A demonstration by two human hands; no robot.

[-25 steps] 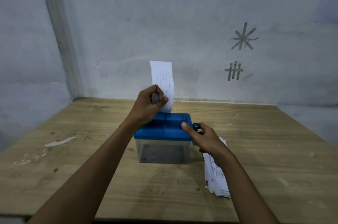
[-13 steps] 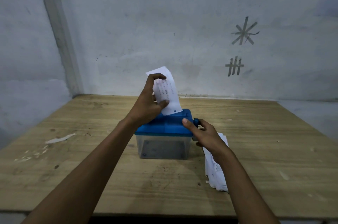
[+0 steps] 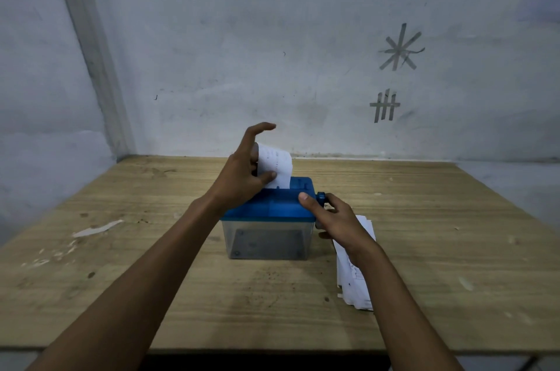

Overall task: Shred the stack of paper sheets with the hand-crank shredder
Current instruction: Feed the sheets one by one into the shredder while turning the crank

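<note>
The hand-crank shredder [image 3: 268, 237] stands mid-table, a clear bin under a blue lid [image 3: 272, 207]. A white printed paper sheet [image 3: 278, 163] stands bent in the lid's slot. My left hand [image 3: 242, 173] pinches that sheet between thumb and the fingers behind it, with the index finger lifted above. My right hand [image 3: 338, 220] curls round the blue crank handle [image 3: 321, 197] at the shredder's right side, thumb tip on the lid. The stack of paper sheets [image 3: 354, 282] lies on the table right of the shredder, partly hidden under my right wrist.
The wooden table [image 3: 439, 249] meets a grey wall behind and on the left. A torn white paper scrap [image 3: 97, 228] and small flecks lie at the table's left. Tape marks [image 3: 385, 105] are stuck on the wall at the right.
The sheet stands shorter above the lid and now bends over. My left hand has gone down with it and its index finger has lifted. My right hand stays at the crank.
</note>
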